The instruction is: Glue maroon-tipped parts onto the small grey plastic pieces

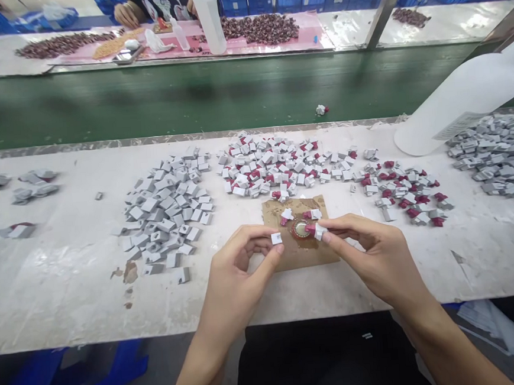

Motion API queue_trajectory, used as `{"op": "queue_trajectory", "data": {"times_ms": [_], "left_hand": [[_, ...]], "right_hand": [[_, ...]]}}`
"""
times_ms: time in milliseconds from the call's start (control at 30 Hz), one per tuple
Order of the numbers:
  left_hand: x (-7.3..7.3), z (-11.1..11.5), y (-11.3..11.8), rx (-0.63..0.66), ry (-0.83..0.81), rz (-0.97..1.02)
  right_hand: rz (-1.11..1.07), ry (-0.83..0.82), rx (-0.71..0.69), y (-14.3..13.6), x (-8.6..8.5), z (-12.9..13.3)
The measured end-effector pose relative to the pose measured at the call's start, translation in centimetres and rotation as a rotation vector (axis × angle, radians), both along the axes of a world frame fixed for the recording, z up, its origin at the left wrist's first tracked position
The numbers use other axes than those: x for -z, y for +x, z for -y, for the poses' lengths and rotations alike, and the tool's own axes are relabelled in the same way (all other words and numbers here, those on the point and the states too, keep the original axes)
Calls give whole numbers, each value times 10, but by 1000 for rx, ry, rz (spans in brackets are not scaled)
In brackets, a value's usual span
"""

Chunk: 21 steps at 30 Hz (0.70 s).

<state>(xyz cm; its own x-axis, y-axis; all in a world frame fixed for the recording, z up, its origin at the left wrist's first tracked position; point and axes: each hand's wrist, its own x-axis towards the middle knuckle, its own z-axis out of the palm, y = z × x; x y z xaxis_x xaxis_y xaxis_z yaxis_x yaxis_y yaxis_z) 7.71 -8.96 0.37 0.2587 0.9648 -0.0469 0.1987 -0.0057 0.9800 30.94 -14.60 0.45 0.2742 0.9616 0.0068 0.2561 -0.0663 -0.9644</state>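
Between the thumb and index finger of my left hand (248,264) is a small light-grey block (276,238). My right hand (369,255) pinches a grey-and-dark-red piece (319,231), its red end pointing left over a small round cap (301,229). That cap rests on a brown cardboard piece (304,259), which has wet-looking patches. Two more grey-and-red pieces lie on the cardboard, one behind the cap at the left (287,215) and one at the right (315,214). The two held parts are apart from each other.
Plain grey blocks (164,205) are heaped at the left; grey-and-red pieces lie in piles behind the cardboard (272,161) and right (403,193). A white bottle (463,102) leans at the right. Beyond the green belt (143,100), a person's hand (128,14) is at another table.
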Motion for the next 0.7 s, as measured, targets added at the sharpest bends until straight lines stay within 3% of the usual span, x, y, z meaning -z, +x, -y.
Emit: {"op": "queue_trajectory", "data": {"times_ms": [167, 267, 533, 700], "left_hand": [[-11, 0, 23, 65, -149, 198], [-15, 0, 36, 98, -201, 281], [-17, -1, 48, 150, -257, 356], [-15, -1, 49, 157, -231, 335]], "right_hand": [[-465, -79, 23, 0, -4, -4], [-615, -84, 15, -2, -4, -5], [-674, -55, -41, 0, -6, -1], [-548, -54, 10, 2, -3, 3]]}}
